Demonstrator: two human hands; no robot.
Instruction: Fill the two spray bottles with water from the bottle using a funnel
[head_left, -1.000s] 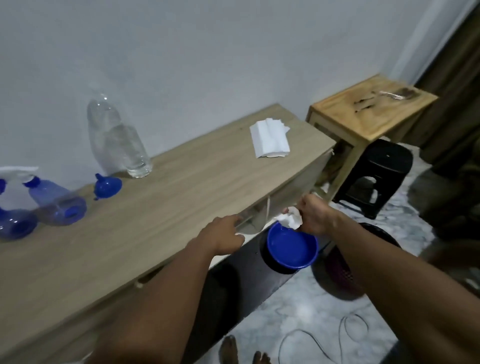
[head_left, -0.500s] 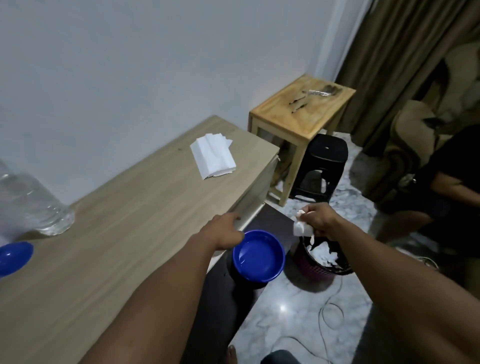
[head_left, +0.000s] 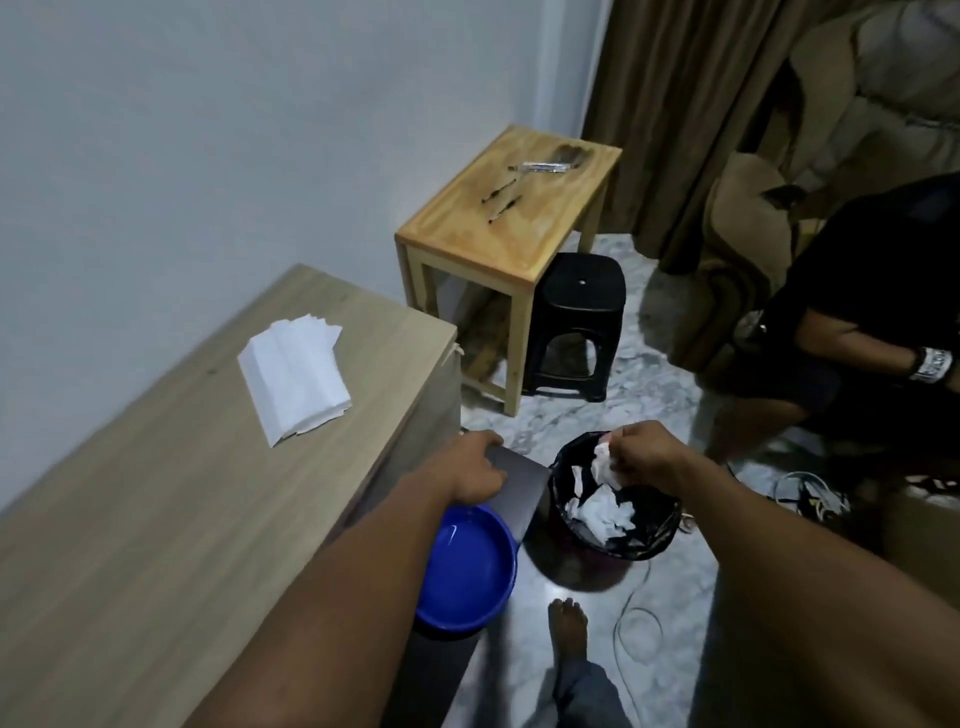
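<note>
The spray bottles, the water bottle and the funnel are out of view. My right hand (head_left: 644, 457) pinches a crumpled white tissue (head_left: 602, 465) just above the black-lined waste bin (head_left: 657, 525), which holds more crumpled tissues. My left hand (head_left: 470, 470) rests with bent fingers on the corner of a dark grey panel (head_left: 519, 488) beside the table's end and holds nothing. A blue bowl (head_left: 467, 566) with a little water sits on that dark surface, partly under my left forearm.
A stack of white tissues (head_left: 296, 379) lies on the light wooden table (head_left: 182, 493). Beyond stand a small wooden side table (head_left: 509, 213) and a black stool (head_left: 576, 312). Another person (head_left: 857, 312) sits at the right. Cables (head_left: 636, 623) lie on the floor by my foot (head_left: 569, 623).
My view has swung right, so the bottles and funnel left the frame. My right hand carried the tissue from over the blue bowl to above the bin. My left hand shifted onto the dark panel.
</note>
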